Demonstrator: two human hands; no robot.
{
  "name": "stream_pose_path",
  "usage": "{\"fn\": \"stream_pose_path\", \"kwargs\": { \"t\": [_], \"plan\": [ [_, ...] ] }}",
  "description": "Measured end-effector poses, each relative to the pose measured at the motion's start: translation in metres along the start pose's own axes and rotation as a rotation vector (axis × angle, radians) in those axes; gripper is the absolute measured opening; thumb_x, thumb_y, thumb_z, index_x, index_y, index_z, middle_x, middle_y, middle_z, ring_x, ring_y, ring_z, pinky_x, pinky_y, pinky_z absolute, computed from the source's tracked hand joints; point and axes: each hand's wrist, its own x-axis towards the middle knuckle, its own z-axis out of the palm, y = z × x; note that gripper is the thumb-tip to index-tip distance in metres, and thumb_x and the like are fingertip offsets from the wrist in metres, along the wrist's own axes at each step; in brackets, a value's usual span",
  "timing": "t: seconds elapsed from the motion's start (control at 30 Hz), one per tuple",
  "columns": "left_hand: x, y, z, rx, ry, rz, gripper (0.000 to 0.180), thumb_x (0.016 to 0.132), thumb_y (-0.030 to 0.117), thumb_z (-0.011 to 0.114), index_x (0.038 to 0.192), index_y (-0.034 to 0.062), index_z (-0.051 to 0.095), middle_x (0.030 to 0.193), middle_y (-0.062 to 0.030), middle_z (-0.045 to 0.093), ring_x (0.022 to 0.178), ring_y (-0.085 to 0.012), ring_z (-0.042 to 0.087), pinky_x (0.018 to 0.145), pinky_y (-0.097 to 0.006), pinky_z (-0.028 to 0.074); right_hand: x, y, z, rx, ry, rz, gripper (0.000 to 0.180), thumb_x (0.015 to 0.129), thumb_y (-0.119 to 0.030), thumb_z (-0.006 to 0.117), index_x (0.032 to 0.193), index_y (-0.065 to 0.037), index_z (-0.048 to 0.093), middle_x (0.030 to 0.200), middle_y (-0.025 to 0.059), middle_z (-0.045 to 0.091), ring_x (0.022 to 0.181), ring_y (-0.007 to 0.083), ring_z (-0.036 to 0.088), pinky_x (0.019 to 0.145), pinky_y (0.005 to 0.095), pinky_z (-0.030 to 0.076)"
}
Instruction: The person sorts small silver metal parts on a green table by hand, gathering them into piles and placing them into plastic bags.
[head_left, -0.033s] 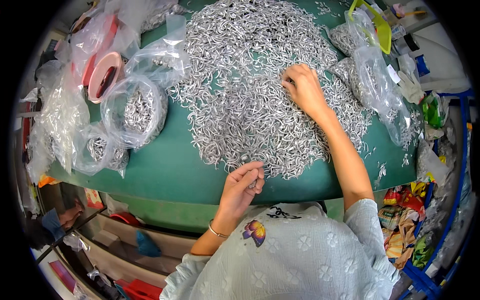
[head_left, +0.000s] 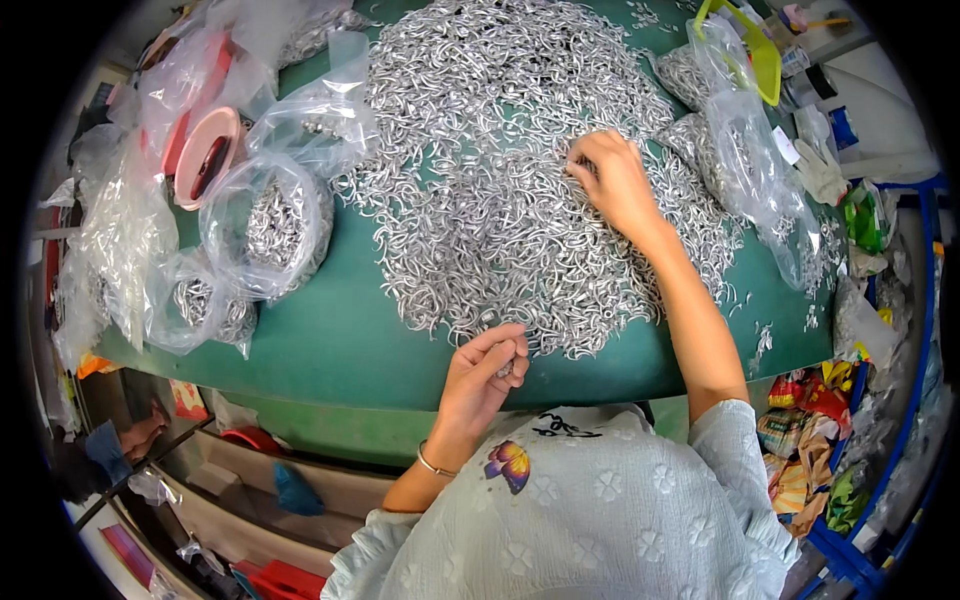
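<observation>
A wide heap of small silver metal hooks covers the green table. My left hand hovers at the heap's near edge, just above the table's front rim, with fingertips pinched on a few of the hooks. My right hand reaches out over the heap's right half, palm down. Its fingers are curled into the hooks, gripping some at their tips. A thin bracelet sits on my left wrist.
An open clear bag partly filled with hooks lies left of the heap, with more filled bags beside it. A pink tape roll sits at the far left. Filled bags, a yellow-green scoop and a white glove crowd the right.
</observation>
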Motion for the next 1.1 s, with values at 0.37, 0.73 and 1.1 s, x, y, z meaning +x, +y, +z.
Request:
{"fn": "stream_pose_path", "kwargs": {
  "t": [0.37, 0.73, 1.1],
  "plan": [
    [0.01, 0.001, -0.001, -0.088, -0.03, -0.007, 0.033, 0.084, -0.006, 0.049, 0.115, -0.0051, 0.06, 0.094, -0.0082, 0.057, 0.08, -0.0171, 0.053, 0.069, -0.029, 0.046, -0.089, 0.035, -0.079, 0.176, 0.017, 0.537, 0.015, 0.08, -0.004, 0.066, 0.094, 0.002, 0.062, 0.089, 0.0128, 0.062, 0.082, 0.03, 0.058, 0.077, 0.039, 0.045],
    [0.011, -0.005, 0.005, -0.078, 0.01, -0.025, 0.034, 0.084, -0.006, 0.049, 0.116, -0.005, 0.059, 0.09, -0.0067, 0.054, 0.073, -0.0143, 0.045, 0.063, -0.026, 0.037, -0.078, 0.01, -0.065, -0.161, 0.053, 0.102, 0.022, 0.078, -0.01, 0.07, 0.099, -0.007, 0.066, 0.102, 0.0074, 0.058, 0.1, 0.0267, 0.053, 0.081, 0.0389, 0.04],
    [0.012, -0.005, 0.01, -0.053, 0.031, -0.019, 0.031, 0.086, -0.004, 0.049, 0.115, -0.0041, 0.059, 0.088, -0.0049, 0.053, 0.073, -0.0136, 0.047, 0.064, -0.026, 0.039, -0.071, 0.032, -0.067, 0.762, 0.123, 0.541, 0.016, 0.094, -0.012, 0.058, 0.1, 0.002, 0.064, 0.081, -0.0029, 0.059, 0.075, 0.0056, 0.052, 0.069, 0.0225, 0.043]
  ]
}}
